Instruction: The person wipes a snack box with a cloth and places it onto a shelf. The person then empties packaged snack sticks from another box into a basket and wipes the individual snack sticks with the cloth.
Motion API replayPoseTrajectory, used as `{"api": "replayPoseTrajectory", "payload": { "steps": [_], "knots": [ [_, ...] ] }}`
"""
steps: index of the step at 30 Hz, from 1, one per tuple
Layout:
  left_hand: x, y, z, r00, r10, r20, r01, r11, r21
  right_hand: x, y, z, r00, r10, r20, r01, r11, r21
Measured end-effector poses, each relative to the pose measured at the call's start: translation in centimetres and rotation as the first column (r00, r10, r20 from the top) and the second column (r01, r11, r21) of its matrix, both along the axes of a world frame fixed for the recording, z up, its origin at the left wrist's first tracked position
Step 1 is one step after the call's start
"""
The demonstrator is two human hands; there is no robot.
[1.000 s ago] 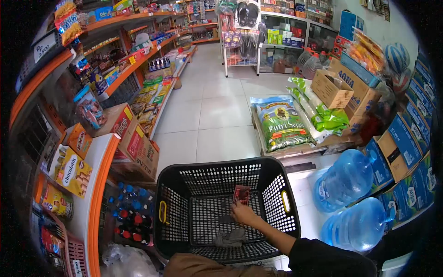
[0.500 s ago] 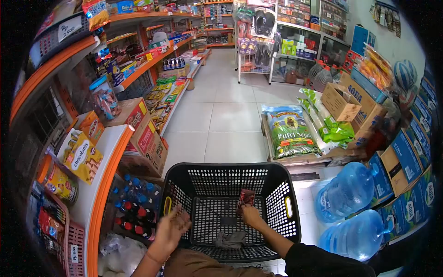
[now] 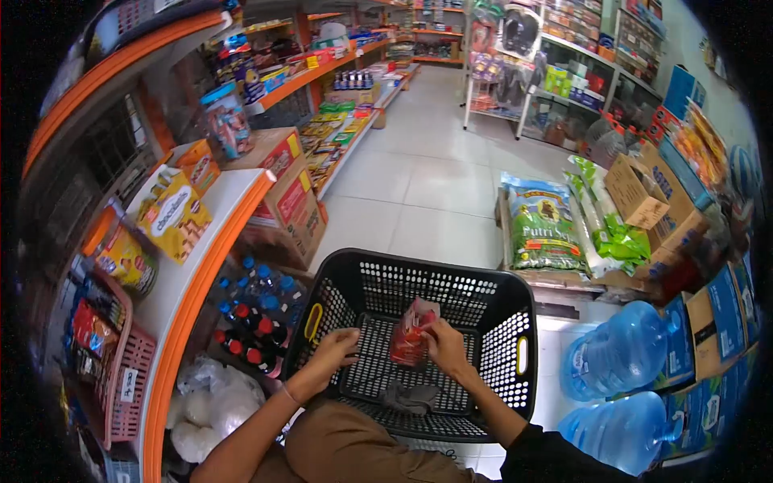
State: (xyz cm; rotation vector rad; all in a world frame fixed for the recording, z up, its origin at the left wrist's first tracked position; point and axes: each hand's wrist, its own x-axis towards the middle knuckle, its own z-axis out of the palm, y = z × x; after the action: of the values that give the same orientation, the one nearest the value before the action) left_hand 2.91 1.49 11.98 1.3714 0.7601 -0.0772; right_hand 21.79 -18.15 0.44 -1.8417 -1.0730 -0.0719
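A black plastic shopping basket with perforated walls and yellow handle grips stands in front of my knees. Inside it, my right hand pinches the upper right edge of a shiny red packet, whose print is too blurred to read. The packet hangs upright above the basket floor. My left hand is over the basket's left side, fingers apart and holding nothing, a short way from the packet. On the basket floor, near my knee, lies a crumpled grey cloth.
Left, an orange-edged shelf carries a yellow snack box and jars; bottles stand below. On the right are a green rice sack on a pallet and large blue water jugs. A tiled aisle runs ahead.
My right hand has lifted the red packet a little and turned it. My left hand has shifted toward the packet. The view has swung left, so the surroundings appear farther right.
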Motion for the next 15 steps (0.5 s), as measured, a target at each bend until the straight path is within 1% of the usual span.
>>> {"api": "replayPoseTrajectory", "payload": {
  "steps": [1, 2, 3, 5, 6, 7, 8, 9, 10, 11, 14, 15],
  "knots": [
    [0.1, -0.1, 0.3, 0.999, 0.03, -0.03, -0.032, 0.998, -0.054, -1.0, 0.3, 1.8, 0.995, 0.025, 0.092, -0.028, 0.999, 0.037],
    [0.0, -0.1, 0.5, 0.996, 0.059, -0.06, -0.065, 0.992, -0.109, -2.0, 0.4, 3.1, 0.995, 0.064, 0.073, -0.07, 0.993, 0.092],
    [-0.3, 0.9, -1.1, 0.999, 0.024, -0.033, -0.03, 0.981, -0.193, -2.9, 0.5, 4.1, 0.993, 0.102, 0.056, -0.11, 0.983, 0.148],
    [-0.5, 1.2, -0.6, 0.989, 0.118, -0.088, -0.141, 0.928, -0.344, -4.1, 0.8, 4.9, 0.988, 0.145, 0.045, -0.151, 0.959, 0.24],
    [-0.4, 1.4, -0.3, 0.98, 0.157, -0.121, -0.194, 0.89, -0.413, -4.5, 0.7, 5.3, 0.984, 0.162, 0.075, -0.176, 0.95, 0.257],
    [-0.3, 1.4, 0.0, 0.979, 0.172, -0.109, -0.203, 0.872, -0.445, -5.0, 0.4, 5.8, 0.979, 0.174, 0.102, -0.196, 0.941, 0.274],
    [-0.3, 1.4, 0.5, 0.989, 0.146, -0.003, -0.129, 0.859, -0.496, -5.6, 0.1, 6.0, 0.975, 0.184, 0.127, -0.214, 0.933, 0.289],
    [-0.5, 1.2, 1.3, 0.987, 0.125, 0.105, -0.049, 0.841, -0.539, -6.1, -0.1, 5.8, 0.971, 0.211, 0.111, -0.236, 0.918, 0.319],
    [-0.6, 1.1, 1.7, 0.97, 0.109, 0.215, 0.035, 0.82, -0.572, -6.4, -0.1, 5.7, 0.965, 0.237, 0.113, -0.261, 0.914, 0.311],
    [-0.7, 1.1, 1.3, 0.963, 0.121, 0.241, 0.042, 0.815, -0.578, -6.6, -0.2, 5.6, 0.958, 0.263, 0.115, -0.285, 0.91, 0.301],
    [-0.5, 1.0, 0.5, 0.976, 0.13, 0.173, -0.031, 0.874, -0.484, -6.6, -0.7, 5.1, 0.935, 0.33, 0.132, -0.354, 0.898, 0.263],
    [-0.5, 1.0, 0.2, 0.975, 0.131, 0.181, -0.025, 0.869, -0.494, -6.6, -0.8, 5.1, 0.926, 0.348, 0.148, -0.375, 0.891, 0.254]
  ]
}}
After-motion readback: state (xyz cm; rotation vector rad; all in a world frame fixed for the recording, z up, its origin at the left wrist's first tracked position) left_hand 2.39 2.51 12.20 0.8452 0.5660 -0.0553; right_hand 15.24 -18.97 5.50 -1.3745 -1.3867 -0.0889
